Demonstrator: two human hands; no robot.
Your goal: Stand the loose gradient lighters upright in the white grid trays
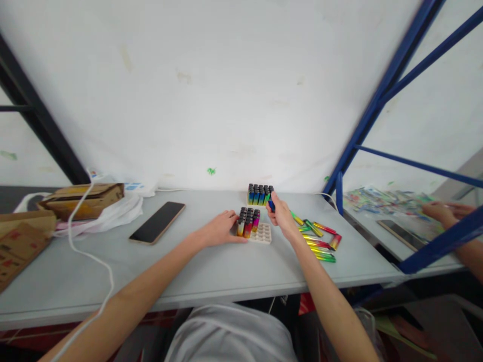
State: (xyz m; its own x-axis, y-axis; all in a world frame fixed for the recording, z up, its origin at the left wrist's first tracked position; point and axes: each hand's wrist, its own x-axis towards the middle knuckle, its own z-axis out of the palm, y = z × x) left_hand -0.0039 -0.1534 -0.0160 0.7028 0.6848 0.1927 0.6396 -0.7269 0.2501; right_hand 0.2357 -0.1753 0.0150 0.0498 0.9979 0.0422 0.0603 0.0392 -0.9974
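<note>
A pale tray (pixel 264 234) with round slots holds several upright lighters (pixel 248 221) in its left part; its right slots show bare. My left hand (pixel 222 229) rests at the tray's left side, fingers apart, thumb along the front edge. Above the table, right of the tray, my right hand (pixel 279 213) is closed on a blue lighter (pixel 271 205). Behind stands a second tray full of blue and green lighters (pixel 259 195). Loose shiny lighters (pixel 319 241) in green, yellow and red lie to the right.
A phone (pixel 158 222) lies at the left, beyond it a cardboard box (pixel 85 198), white plastic and a white cable (pixel 109 271). Blue metal posts (pixel 362 128) rise at the right. Past them another person's hands (pixel 445 211) are over plastic packets (pixel 388 200).
</note>
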